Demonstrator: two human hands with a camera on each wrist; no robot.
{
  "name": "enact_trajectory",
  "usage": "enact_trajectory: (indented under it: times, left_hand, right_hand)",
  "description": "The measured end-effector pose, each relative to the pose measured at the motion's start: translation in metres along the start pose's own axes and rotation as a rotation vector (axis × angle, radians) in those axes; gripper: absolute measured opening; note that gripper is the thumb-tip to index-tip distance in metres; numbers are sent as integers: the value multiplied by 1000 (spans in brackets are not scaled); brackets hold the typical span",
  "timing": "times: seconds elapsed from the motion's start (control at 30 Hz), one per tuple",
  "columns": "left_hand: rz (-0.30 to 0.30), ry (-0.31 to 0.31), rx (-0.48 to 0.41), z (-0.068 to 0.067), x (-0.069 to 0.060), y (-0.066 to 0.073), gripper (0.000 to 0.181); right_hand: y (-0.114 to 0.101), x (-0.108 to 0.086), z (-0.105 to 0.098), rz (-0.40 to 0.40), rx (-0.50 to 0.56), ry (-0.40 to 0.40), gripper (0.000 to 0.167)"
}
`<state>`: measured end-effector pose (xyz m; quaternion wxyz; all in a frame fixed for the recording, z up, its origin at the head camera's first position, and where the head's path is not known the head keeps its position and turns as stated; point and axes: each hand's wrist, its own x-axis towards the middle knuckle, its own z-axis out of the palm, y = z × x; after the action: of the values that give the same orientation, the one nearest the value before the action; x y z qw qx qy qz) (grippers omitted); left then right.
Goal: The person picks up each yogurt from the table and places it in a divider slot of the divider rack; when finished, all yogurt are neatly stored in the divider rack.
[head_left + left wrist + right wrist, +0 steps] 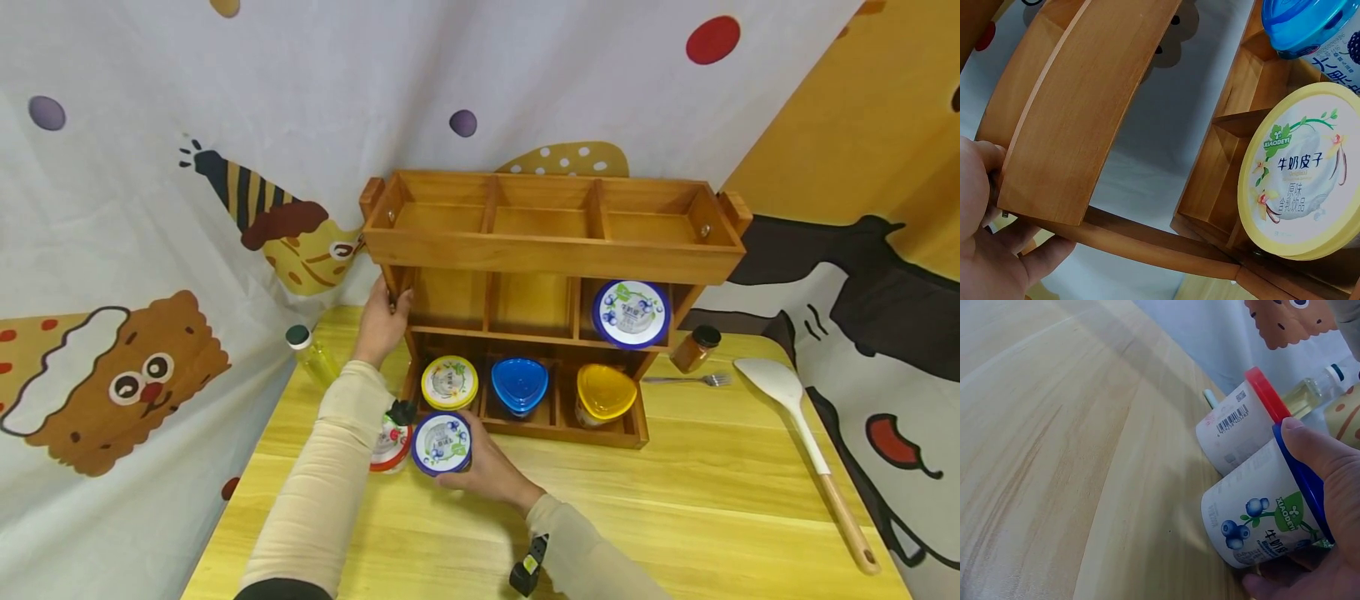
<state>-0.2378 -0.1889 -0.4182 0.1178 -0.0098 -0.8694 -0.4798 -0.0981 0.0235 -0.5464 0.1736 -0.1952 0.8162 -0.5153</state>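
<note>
My left hand point(384, 321) grips the left side of a wooden three-tier rack point(555, 256); the left wrist view shows its thumb and fingers around the side piece. With my right hand point(491, 468) I hold a white yogurt cup point(1260, 509) with a blueberry print and blue lid, thumb and fingers around the lid's edge. Whether its base touches the table cannot be told. Right beside it stands a red-lidded cup point(1241, 425), partly hidden by my left sleeve in the head view. The rack's bottom tier holds a yellow-lidded cup point(1300, 172) at left.
Also in the bottom tier are a blue-lidded cup point(519, 385) and an amber-lidded cup point(606, 393). Another blueberry cup point(632, 314) sits middle-tier right. A green-capped bottle point(315, 358) stands left; a spice jar point(695, 348), fork point(693, 380) and white spatula point(798, 433) are right.
</note>
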Motion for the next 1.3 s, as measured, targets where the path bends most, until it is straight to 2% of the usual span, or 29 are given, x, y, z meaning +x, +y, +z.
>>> enact_trajectory:
  times: [0.3, 0.73, 0.87, 1.1, 1.3]
  left_hand:
    - [3, 7, 2, 0, 0, 0, 43]
    - [15, -8, -19, 1, 0, -1, 45]
    - [14, -13, -27, 1, 0, -1, 46]
    - [35, 19, -21, 2, 1, -1, 42]
    - [33, 11, -5, 1, 1, -1, 42]
  right_hand:
    - [4, -1, 1, -25, -28, 25, 106]
    - [4, -16, -5, -6, 3, 63, 106]
    - [-2, -20, -10, -26, 11, 74, 106]
    - [-21, -29, -25, -97, 34, 129, 106]
    - [-43, -36, -43, -96, 45, 209, 105]
